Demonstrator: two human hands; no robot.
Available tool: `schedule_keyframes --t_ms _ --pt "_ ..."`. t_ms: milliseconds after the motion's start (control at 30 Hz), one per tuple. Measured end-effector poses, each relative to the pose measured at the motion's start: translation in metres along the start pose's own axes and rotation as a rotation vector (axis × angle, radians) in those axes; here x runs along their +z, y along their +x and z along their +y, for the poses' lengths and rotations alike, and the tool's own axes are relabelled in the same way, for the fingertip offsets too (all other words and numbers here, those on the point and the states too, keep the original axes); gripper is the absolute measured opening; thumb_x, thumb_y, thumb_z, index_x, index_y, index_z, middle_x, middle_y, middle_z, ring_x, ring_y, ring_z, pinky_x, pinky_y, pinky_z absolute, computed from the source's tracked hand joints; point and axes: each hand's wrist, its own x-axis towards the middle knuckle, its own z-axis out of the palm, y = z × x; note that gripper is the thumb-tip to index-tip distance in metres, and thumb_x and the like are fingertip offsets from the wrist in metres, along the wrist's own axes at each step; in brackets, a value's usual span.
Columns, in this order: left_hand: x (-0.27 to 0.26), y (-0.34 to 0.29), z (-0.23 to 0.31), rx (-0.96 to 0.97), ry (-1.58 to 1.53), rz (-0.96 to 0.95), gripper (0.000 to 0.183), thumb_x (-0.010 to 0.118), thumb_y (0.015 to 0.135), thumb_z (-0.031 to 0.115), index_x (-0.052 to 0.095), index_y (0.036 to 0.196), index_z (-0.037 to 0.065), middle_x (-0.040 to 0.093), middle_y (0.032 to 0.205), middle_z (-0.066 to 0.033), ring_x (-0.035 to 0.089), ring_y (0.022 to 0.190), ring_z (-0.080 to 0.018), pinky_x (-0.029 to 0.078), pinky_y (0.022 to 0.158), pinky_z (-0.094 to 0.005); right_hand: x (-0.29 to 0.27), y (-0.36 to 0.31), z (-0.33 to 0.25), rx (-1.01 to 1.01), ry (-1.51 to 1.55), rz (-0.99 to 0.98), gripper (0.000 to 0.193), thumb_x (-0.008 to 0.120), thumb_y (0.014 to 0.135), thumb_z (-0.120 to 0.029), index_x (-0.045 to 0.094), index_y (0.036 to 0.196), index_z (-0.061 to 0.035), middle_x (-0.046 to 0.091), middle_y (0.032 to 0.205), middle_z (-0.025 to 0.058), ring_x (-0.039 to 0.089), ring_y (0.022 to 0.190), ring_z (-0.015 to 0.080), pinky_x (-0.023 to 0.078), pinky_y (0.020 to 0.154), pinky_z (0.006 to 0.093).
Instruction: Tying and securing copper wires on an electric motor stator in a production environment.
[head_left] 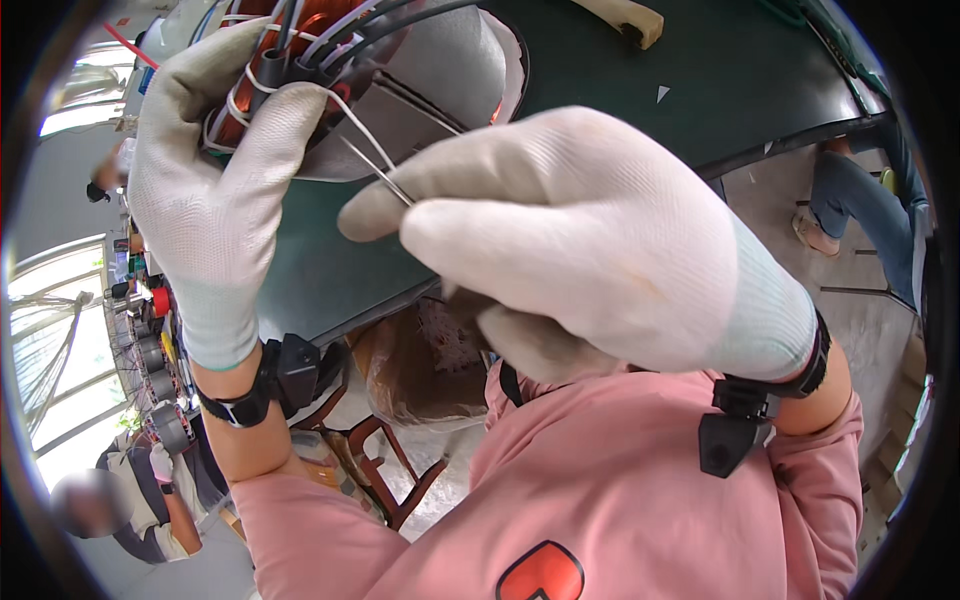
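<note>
At the upper left lies a motor stator (455, 60) with copper windings (308, 18) and a metal shell. Grey sleeves and several black, white and purple lead wires (340, 38) come out of the windings. My left hand (215, 150), in a white glove, is wrapped round the winding's edge, thumb pressed by the sleeves. White lacing cord (358, 125) loops round the coil and runs taut to my right hand (570, 220). That gloved hand pinches the cord between thumb and forefinger. A thin, shiny needle-like piece (397, 190) shows at those fingertips; its far end is hidden.
The stator rests on a dark green table (600, 85); a pale handled tool (630, 20) lies at its far side. Below its near edge stand a plastic-lined box (420, 370) and a wooden stool (385, 450). Other people sit left and right; stators line the left.
</note>
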Motion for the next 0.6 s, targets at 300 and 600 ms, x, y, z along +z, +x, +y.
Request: schedule_keyframes --t_ms 300,600 --pt "-0.017 -0.039 0.023 0.043 0.012 0.054 0.051 0.074 0.093 0.027 0.058 0.133 0.001 0.065 0.122 -0.0117 0.062 0.112 -0.0177 0.051 0.098 -0.0311 0.02 -0.019 0.018 -0.519 -0.52 0.16 0.018 0.061 0.089 -0.015 0.069 0.094 0.0012 0.067 0.067 0.0113 0.068 0.059 0.0217 0.053 0.054 0.0312" --pt "-0.075 0.096 -0.018 0.246 0.328 -0.989 0.031 0.06 0.091 0.011 0.065 0.12 0.003 0.07 0.105 -0.0071 0.064 0.1 -0.0175 0.05 0.091 -0.0299 0.007 0.064 0.018 -0.706 -0.634 0.414 0.031 0.057 0.1 -0.017 0.068 0.115 0.0071 0.065 0.073 0.0047 0.051 0.048 0.0041 0.036 0.041 0.0189"
